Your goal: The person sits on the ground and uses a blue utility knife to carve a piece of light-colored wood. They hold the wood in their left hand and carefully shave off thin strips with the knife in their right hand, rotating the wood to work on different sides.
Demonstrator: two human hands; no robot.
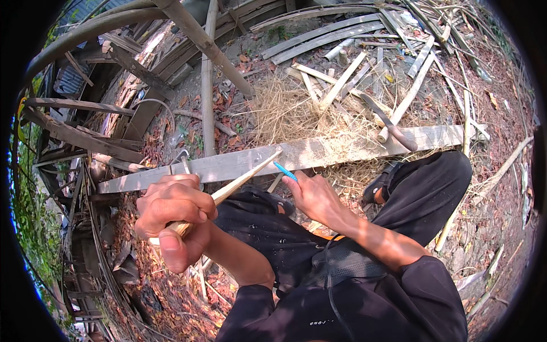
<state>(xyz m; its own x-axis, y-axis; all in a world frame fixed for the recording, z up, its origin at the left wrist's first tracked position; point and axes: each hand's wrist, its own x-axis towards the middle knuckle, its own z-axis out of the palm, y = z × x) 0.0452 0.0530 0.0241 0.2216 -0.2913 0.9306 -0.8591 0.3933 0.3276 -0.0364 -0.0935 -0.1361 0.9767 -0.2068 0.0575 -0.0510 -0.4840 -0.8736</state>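
Observation:
My left hand is wrapped round a pale, tapered bamboo stick, held tilted with its thin end up toward the plank. Closed on a slim blue tool, my right hand is just right of the stick's tip. The tool's blue end pokes out past my fingers; the rest is hidden, so I cannot tell its exact kind. Beyond both hands a long grey wooden plank runs crosswise. On it, to the right, rests a big knife with a curved dark blade and a brown handle.
Thin shavings are heaped behind the plank and spill over it. Split bamboo strips lie scattered beyond. Poles and old timber frames crowd the left. My black-trousered legs are bent close to the plank.

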